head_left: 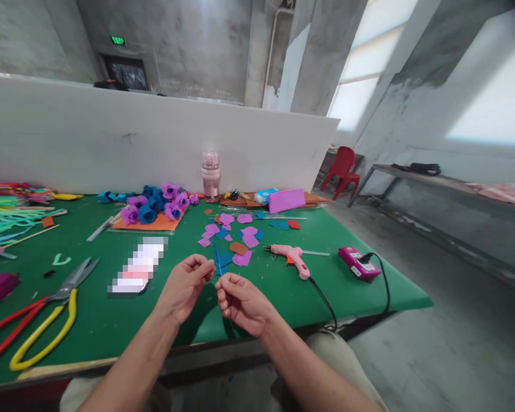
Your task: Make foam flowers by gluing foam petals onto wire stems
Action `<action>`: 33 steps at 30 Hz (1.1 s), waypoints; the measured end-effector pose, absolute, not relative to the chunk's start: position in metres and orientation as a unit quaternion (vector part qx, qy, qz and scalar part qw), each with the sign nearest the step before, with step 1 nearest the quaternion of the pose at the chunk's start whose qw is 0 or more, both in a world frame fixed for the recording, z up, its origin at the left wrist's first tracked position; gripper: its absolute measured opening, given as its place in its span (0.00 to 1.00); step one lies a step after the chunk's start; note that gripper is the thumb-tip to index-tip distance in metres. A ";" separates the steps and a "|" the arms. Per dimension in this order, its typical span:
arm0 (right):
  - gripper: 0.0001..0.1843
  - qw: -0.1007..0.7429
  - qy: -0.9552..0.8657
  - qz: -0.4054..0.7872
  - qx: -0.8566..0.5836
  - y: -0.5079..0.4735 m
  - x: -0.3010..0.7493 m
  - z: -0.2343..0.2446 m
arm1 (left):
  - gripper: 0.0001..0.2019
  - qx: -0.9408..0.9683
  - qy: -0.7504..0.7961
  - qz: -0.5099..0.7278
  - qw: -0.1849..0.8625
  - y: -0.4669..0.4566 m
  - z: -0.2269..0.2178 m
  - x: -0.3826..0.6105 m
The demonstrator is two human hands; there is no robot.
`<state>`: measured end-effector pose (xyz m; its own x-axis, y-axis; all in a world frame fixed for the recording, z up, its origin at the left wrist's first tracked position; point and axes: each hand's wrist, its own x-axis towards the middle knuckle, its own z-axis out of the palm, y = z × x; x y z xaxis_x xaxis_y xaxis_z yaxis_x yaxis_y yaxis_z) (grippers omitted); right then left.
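My left hand (184, 286) and my right hand (242, 303) hover close together above the front edge of the green table (283, 286). Both have their fingers curled into a pinch. Between them stands a thin blue strip (217, 260), and I cannot make out which fingers grip it. Just beyond my hands lie several cut felt petals (242, 258) in purple, blue and brown. A pink glue gun (292, 257) rests to the right of my right hand, its black cord running off the table edge.
Scissors with yellow and red handles (47, 320) lie at the front left. A heap of purple and blue felt roses (157, 206) sits on an orange sheet. A pink bottle (210, 177), a magenta power block (358, 263), coloured sticks (8, 214) and a white partition (111, 137) are also here.
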<state>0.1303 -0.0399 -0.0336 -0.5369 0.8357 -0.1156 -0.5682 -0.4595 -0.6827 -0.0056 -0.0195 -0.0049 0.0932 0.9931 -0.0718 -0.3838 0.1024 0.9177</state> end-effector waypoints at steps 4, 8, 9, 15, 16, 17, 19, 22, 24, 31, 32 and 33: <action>0.10 0.426 -0.292 0.826 -0.225 -0.040 0.130 -0.033 | 0.10 0.369 0.418 0.537 0.633 -0.021 -0.004 -0.006; 0.10 0.425 -0.286 0.829 -0.223 -0.040 0.132 -0.033 | 0.11 0.349 0.434 0.552 0.621 -0.020 -0.006 -0.008; 0.10 0.424 -0.285 0.830 -0.223 -0.039 0.132 -0.033 | 0.11 0.346 0.435 0.556 0.618 -0.019 -0.007 -0.008; 0.09 0.420 -0.276 0.835 -0.222 -0.039 0.132 -0.034 | 0.14 0.358 0.420 0.547 0.629 -0.021 -0.003 -0.003; 0.08 0.418 -0.277 0.836 -0.222 -0.039 0.132 -0.034 | 0.13 0.363 0.417 0.540 0.635 -0.022 -0.002 -0.002; 0.08 0.416 -0.279 0.836 -0.221 -0.040 0.131 -0.035 | 0.12 0.366 0.414 0.534 0.639 -0.023 -0.001 -0.001; 0.08 0.411 -0.284 0.839 -0.217 -0.040 0.130 -0.036 | 0.10 0.372 0.407 0.529 0.645 -0.025 0.000 0.000; 0.09 0.400 -0.286 0.846 -0.206 -0.042 0.129 -0.036 | 0.08 0.376 0.388 0.523 0.659 -0.026 0.000 -0.001; 0.10 0.394 -0.284 0.850 -0.201 -0.043 0.128 -0.035 | 0.10 0.381 0.370 0.511 0.676 -0.026 -0.001 -0.002; 0.11 0.398 -0.279 0.853 -0.191 -0.046 0.126 -0.033 | 0.11 0.393 0.352 0.512 0.678 -0.026 -0.001 -0.002; 0.11 0.398 -0.279 0.853 -0.192 -0.045 0.125 -0.034 | 0.11 0.393 0.353 0.515 0.675 -0.026 -0.002 -0.002; 0.11 0.399 -0.279 0.852 -0.191 -0.045 0.125 -0.034 | 0.11 0.391 0.355 0.516 0.674 -0.026 -0.002 -0.001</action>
<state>0.1250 -0.0454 -0.0342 -0.6082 0.7869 -0.1038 -0.5736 -0.5262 -0.6278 -0.0014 -0.0265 -0.0019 0.2153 0.9737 -0.0744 -0.4184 0.1608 0.8939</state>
